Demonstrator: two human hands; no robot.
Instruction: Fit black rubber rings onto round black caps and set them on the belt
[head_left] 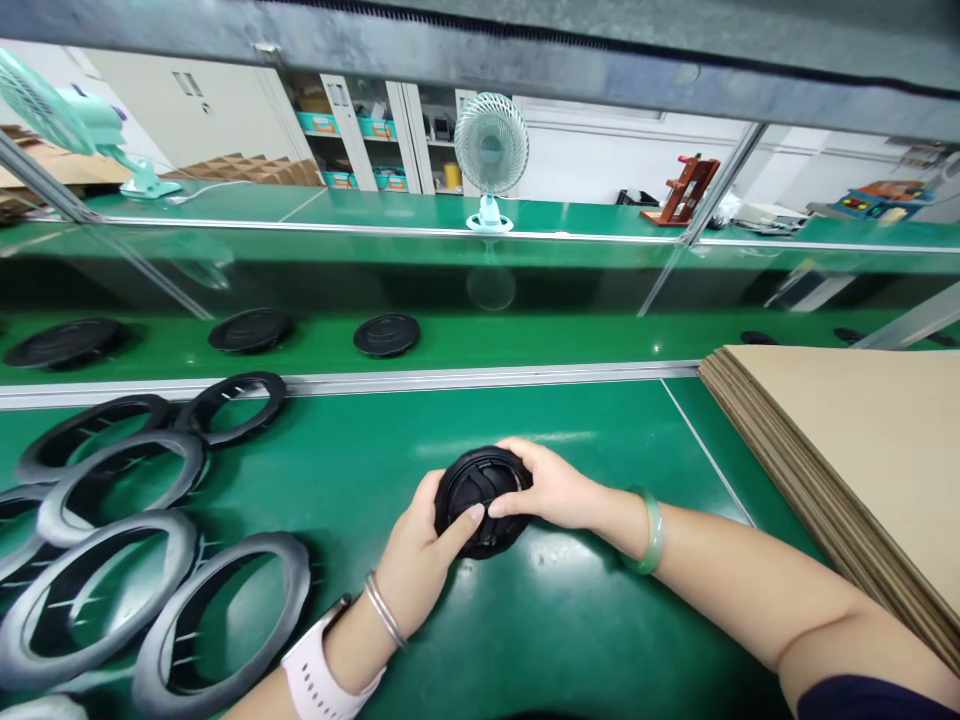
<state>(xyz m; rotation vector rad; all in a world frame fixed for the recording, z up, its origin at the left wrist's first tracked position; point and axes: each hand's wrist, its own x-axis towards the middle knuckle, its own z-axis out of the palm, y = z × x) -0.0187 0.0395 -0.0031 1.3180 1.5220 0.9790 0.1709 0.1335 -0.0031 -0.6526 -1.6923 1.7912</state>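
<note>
The round black cap (pixel 480 500) is gripped by the left hand (pixel 420 550) and right hand (pixel 551 490); it is best kept flat on the green bench (pixel 570 620), thumbs pressing evenly.

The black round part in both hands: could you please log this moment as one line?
left hand: grips black round part | right hand: grips same part | grey rings: left on green bench

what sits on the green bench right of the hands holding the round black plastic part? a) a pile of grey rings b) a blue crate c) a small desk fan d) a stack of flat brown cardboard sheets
d: the stack of flat brown cardboard sheets lies right of the left hand and right hand, which grip the round black plastic part; the grey plastic rings lie to the left.
</note>
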